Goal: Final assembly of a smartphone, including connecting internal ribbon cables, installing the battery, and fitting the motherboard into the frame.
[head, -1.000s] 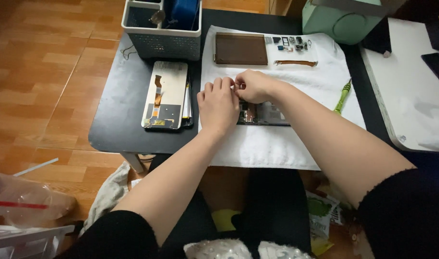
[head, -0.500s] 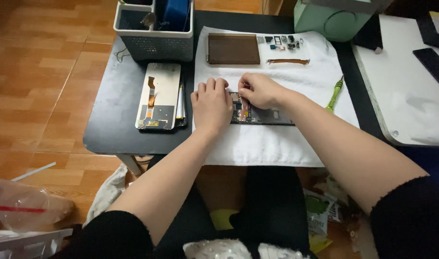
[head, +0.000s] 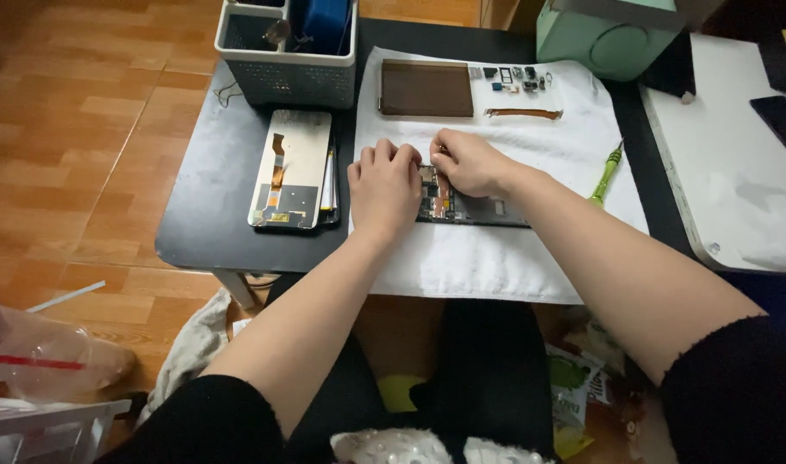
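Head view looks down on our small dark worktop point(head: 195, 206), with bare wood floor beyond its left and near edges and a white board point(head: 737, 172) close against its right edge. A white cloth point(head: 496, 266) covers the right half of the worktop and hangs slightly past the near edge; most of its near part is open, as is the dark strip along the left edge. At the far left corner stands a grey basket point(head: 285, 73), and just in front of it a phone screen panel point(head: 291, 167) lies face down on a small stack. Along the far edge of the cloth we see a brown rectangular plate point(head: 425, 88), a cluster of small parts point(head: 513, 77) and a thin brown strip point(head: 523, 112). A green screwdriver point(head: 606, 172) lies near the right edge of the cloth. A pale green box point(head: 608, 34) sits at the far right corner.

Both our forearms reach in from the near edge and meet at the middle of the cloth. Our left hand point(head: 384, 185) lies palm down, fingers curled, pressing on the left end of the opened phone point(head: 470, 206). Our right hand point(head: 470, 161) is bent at the wrist over the phone's far left part, its fingertips pressed together as if pinching something too small for us to make out.

The phone lies flat at the cloth's centre, long side parallel to the near edge, its right end uncovered.
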